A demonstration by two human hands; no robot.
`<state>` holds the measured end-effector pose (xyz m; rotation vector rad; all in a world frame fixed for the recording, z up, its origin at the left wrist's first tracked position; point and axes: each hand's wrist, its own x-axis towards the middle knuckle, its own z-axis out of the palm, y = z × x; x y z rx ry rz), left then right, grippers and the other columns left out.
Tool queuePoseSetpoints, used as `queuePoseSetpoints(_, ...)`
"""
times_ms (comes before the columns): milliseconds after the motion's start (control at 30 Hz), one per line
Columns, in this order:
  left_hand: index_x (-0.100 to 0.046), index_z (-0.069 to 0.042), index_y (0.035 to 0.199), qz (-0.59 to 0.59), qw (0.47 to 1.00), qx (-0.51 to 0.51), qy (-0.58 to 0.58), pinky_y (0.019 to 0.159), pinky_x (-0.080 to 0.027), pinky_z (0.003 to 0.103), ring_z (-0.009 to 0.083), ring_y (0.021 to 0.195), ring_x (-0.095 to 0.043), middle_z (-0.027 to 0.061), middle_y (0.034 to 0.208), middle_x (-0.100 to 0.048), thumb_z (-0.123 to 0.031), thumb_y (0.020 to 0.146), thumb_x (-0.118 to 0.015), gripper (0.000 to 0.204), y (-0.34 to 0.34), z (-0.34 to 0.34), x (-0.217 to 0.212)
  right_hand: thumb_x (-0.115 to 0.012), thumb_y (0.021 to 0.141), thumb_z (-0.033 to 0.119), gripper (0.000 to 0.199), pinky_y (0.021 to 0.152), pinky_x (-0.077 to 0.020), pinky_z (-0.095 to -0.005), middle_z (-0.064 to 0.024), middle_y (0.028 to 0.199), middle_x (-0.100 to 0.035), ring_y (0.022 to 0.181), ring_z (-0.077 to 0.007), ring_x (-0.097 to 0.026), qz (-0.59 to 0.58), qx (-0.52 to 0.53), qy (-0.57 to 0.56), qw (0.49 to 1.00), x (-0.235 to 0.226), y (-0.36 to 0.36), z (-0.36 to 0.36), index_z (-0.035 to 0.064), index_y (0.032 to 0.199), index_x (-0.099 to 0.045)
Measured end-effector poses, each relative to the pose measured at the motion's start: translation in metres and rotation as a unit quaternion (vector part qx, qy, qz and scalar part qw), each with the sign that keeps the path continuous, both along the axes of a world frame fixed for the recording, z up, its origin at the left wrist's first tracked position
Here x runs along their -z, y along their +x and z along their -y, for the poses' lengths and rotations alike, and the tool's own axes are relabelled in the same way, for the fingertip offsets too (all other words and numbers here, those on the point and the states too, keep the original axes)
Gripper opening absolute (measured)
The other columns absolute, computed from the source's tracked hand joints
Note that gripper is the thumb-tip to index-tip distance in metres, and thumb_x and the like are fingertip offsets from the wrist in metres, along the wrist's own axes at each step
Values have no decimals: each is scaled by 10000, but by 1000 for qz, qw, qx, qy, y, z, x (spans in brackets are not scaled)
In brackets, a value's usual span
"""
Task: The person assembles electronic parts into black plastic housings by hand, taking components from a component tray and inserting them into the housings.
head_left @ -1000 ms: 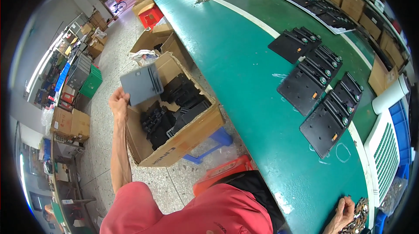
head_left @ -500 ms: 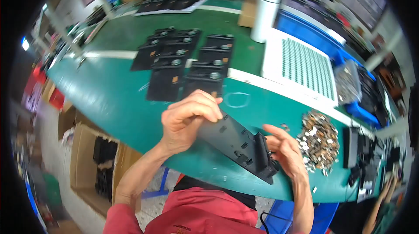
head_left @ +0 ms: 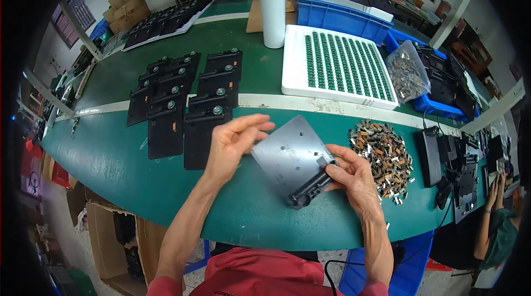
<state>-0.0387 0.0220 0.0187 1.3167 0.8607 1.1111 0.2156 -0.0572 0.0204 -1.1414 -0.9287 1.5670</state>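
My right hand (head_left: 354,177) grips a flat dark plastic panel (head_left: 293,152) by its right edge, thumb on top. The panel is tilted over the bench, its face shining, with small holes in it. Along its near edge runs a black tubular bar (head_left: 312,188) with a round end. My left hand (head_left: 235,144) is beside the panel's left corner, fingers stretched out and holding nothing; whether a fingertip brushes the panel I cannot tell. To the left, several similar black panels (head_left: 166,144) lie overlapping in two groups, each with a bar, a round greenish piece and a small orange-brown piece.
On the green bench (head_left: 110,147), a heap of small metal-and-brown parts (head_left: 381,158) lies right of my right hand. Behind are a white tray (head_left: 296,77) of small green pieces, a white bottle (head_left: 272,17) and blue bins (head_left: 337,19). An open carton (head_left: 105,246) stands lower left. Another person's arms (head_left: 492,202) show far right.
The panel has been turned so its shiny face shows and its bar lies nearer me. My left hand has let go of its edge; my right hand now grips it. The view has shifted right.
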Motion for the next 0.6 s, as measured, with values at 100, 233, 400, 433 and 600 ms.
queuePoseSetpoints(100,-584,10,1303,-99,989,24,108,919,-493,283,193,1154,-579,127,1328,-571,6,872,-606,431,10,12,-5,-648,880,13,447,633,-596,-247,-105,1033,-693,827,-143,-696,-8,42,-14,999,0,5,3,-38,1304,-513)
queuePoseSetpoints(233,-524,-39,1378,-266,922,60,275,1121,-321,449,384,1379,-362,242,1493,-361,-247,707,-823,763,25,33,-15,-642,889,28,439,601,-605,-233,-127,1015,-694,804,-154,-699,-17,78,-8,997,-1,3,5,-53,1292,-488)
queuePoseSetpoints(400,-484,-54,1413,-330,893,128,277,1131,-314,464,417,1405,-295,263,1524,-289,-200,661,-853,851,36,40,-3,-653,892,42,508,626,-596,-238,-117,1002,-684,825,-143,-682,89,62,-19,994,0,-2,8,-51,1344,-441)
queuePoseSetpoints(433,-479,-54,1416,-361,883,146,263,1132,-316,467,418,1401,-300,262,1524,-292,-190,658,-852,855,35,39,-1,-663,889,49,516,646,-592,-245,-115,1011,-679,846,-140,-675,114,51,-18,992,-1,-5,7,-53,1345,-443)
queuePoseSetpoints(600,-492,-49,1411,-366,883,176,236,1133,-323,462,394,1408,-310,239,1526,-323,-169,658,-838,837,25,30,3,-705,881,132,482,656,-553,-253,-101,1014,-677,816,-130,-649,208,42,7,977,5,1,5,-65,1286,-531)
